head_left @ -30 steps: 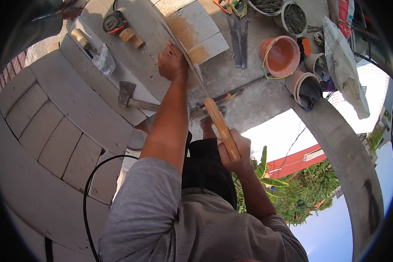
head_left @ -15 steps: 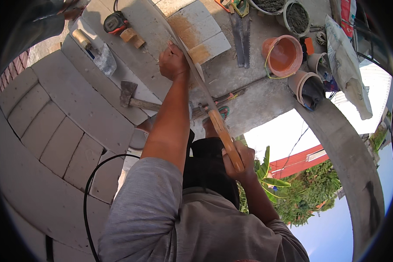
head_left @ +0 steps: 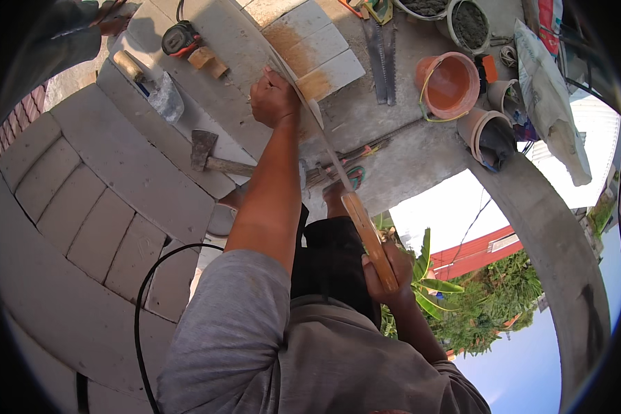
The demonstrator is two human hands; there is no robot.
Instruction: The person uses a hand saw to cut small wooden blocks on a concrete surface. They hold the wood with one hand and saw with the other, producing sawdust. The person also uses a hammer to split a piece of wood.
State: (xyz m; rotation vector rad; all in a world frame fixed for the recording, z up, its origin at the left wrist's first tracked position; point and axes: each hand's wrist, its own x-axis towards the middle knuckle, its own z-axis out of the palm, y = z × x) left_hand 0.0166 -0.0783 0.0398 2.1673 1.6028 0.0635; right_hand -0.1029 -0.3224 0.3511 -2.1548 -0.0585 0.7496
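Note:
My right hand [head_left: 390, 270] is wrapped round the wooden handle of a long-bladed hand saw [head_left: 370, 238]. The saw's thin blade, seen nearly edge-on, runs up and left past my left hand [head_left: 274, 98]. That hand is closed beside the blade, over a grey block surface [head_left: 238, 103]; whatever its fingers grip is hidden. Right of the blade lie pale blocks [head_left: 338, 72] dusted with orange-brown powder. A hammer [head_left: 222, 163] lies left of my left forearm, its handle partly behind the arm. Below the blade, part of my foot [head_left: 336, 200] shows in a green-strapped sandal.
A tape measure [head_left: 180, 38], a wood piece [head_left: 208, 62] and a trowel [head_left: 160, 93] lie at upper left. Two saw blades [head_left: 381, 65] lie at upper right, near an orange bucket [head_left: 448, 86] and mortar buckets [head_left: 469, 26]. A block wall [head_left: 110, 228] curves along the left.
My right hand has drawn the saw down and to the right, toward my body. The left hand stays closed in nearly the same place.

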